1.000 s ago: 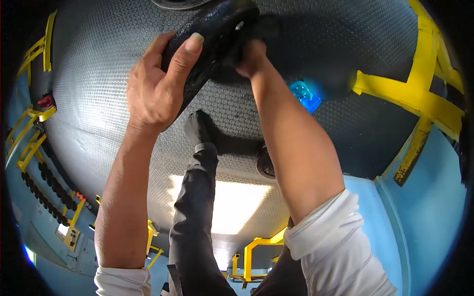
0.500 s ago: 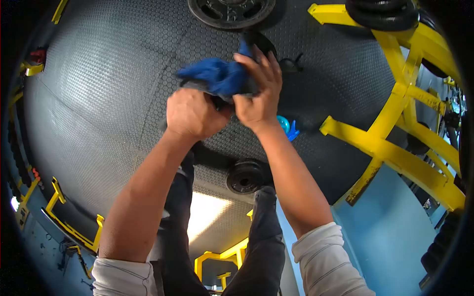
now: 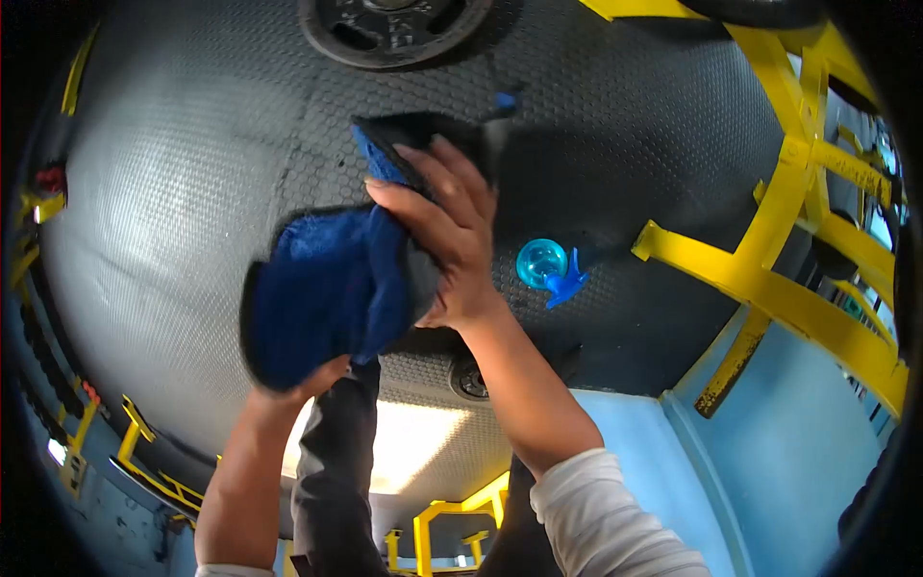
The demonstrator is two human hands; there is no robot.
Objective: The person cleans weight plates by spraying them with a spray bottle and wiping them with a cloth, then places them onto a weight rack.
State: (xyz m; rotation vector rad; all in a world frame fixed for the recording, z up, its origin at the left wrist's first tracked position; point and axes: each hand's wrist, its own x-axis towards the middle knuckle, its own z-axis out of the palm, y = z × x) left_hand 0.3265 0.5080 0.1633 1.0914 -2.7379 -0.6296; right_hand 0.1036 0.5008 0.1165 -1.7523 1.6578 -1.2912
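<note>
A blue cloth with a dark edge is held up between my hands, spread and folded. My right hand is closed on its upper right part, fingers over a fold and a grey patch showing by the palm. My left hand grips the cloth from below at its lower edge; most of its fingers are hidden behind the fabric. Some dark material shows beyond my right fingers; I cannot make out whether it is part of the cloth.
A turquoise spray bottle with a blue trigger head is on the black rubber floor. A large weight plate lies ahead, a smaller plate near my legs. A yellow rack stands at right beside a blue wall.
The cloth has gone from bunched to more spread out and has come closer, down and left. My left hand has moved lower left, behind it. The spray bottle is now in fuller view.
</note>
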